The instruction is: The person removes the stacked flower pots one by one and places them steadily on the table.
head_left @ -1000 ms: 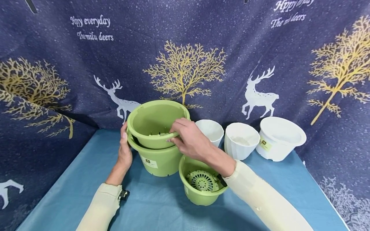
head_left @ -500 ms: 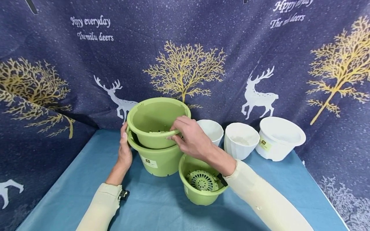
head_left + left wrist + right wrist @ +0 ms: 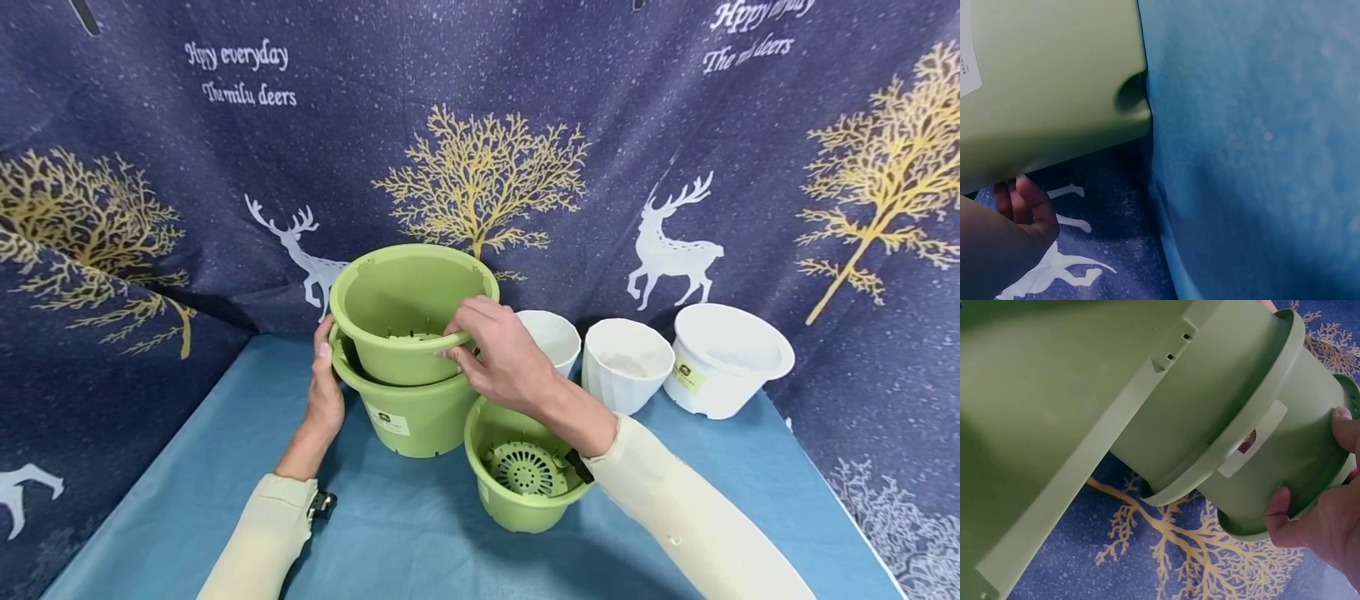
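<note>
Two large green pots are nested at the left middle of the blue table. The inner green pot (image 3: 408, 312) sits raised and tilted in the outer green pot (image 3: 416, 417). My right hand (image 3: 459, 340) pinches the inner pot's near rim, fingers inside and thumb outside. In the right wrist view the fingertips (image 3: 1282, 512) grip that inner pot (image 3: 1297, 456). My left hand (image 3: 324, 387) holds the outer pot's left side, thumb up by its rim. The left wrist view shows the outer pot's wall (image 3: 1047, 81) with my fingers (image 3: 1025, 200) curled behind it.
A smaller green pot (image 3: 517, 508) with a round grid insert (image 3: 525, 469) stands just under my right forearm. Three white pots (image 3: 551, 337) (image 3: 626, 365) (image 3: 723, 358) line the back right. A dark blue deer-print cloth (image 3: 675, 125) hangs behind the blue table (image 3: 405, 542).
The inner green pot has risen a little out of the outer one, with my right hand moving up with it. The left hand and outer pot stay put.
</note>
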The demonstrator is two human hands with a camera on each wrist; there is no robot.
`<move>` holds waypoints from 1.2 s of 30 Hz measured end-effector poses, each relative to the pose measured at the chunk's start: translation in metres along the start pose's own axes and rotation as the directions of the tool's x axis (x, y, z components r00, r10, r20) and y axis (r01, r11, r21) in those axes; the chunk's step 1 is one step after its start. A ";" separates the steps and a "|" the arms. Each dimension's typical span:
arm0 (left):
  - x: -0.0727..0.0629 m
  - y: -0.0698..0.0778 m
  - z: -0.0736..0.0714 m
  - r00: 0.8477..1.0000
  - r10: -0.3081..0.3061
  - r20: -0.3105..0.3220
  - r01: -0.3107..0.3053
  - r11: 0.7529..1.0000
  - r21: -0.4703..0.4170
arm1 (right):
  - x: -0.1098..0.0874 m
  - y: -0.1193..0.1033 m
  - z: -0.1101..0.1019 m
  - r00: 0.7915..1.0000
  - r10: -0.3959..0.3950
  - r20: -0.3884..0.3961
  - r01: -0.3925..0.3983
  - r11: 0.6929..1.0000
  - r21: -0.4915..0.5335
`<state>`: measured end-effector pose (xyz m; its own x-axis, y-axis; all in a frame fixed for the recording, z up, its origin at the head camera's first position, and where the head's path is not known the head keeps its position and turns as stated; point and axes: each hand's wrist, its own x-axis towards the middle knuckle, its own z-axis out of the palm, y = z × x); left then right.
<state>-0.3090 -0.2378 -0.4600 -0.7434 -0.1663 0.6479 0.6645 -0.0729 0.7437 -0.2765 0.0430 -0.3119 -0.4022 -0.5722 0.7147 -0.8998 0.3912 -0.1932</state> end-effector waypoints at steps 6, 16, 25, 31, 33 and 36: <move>-0.002 0.000 -0.002 0.999 0.013 0.030 -0.013 1.000 -0.011 | -0.001 -0.001 -0.002 1.000 -0.010 -0.024 0.010 1.000 0.012; -0.001 0.000 -0.001 1.000 0.002 0.013 -0.002 1.000 -0.004 | 0.000 -0.004 -0.004 0.998 -0.027 -0.064 0.028 0.999 0.019; -0.001 -0.001 0.000 1.000 0.009 0.000 -0.009 1.000 -0.010 | 0.000 -0.005 -0.007 0.995 -0.033 -0.095 0.036 0.999 0.034; -0.001 -0.001 -0.001 1.000 0.004 0.003 -0.004 1.000 0.000 | 0.000 -0.007 -0.010 0.990 -0.059 -0.129 0.064 0.997 0.034; -0.001 -0.001 -0.001 1.000 0.004 0.009 -0.004 1.000 -0.005 | 0.000 -0.008 -0.011 0.988 -0.063 -0.139 0.069 0.997 0.038; 0.000 0.000 -0.001 1.000 0.004 0.017 -0.004 1.000 -0.014 | 0.000 -0.008 -0.012 0.986 -0.068 -0.152 0.076 0.996 0.044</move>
<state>-0.3089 -0.2385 -0.4607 -0.7419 -0.1497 0.6536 0.6683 -0.0864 0.7389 -0.2671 0.0486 -0.3026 -0.3095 -0.4815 0.8200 -0.9343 0.3144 -0.1680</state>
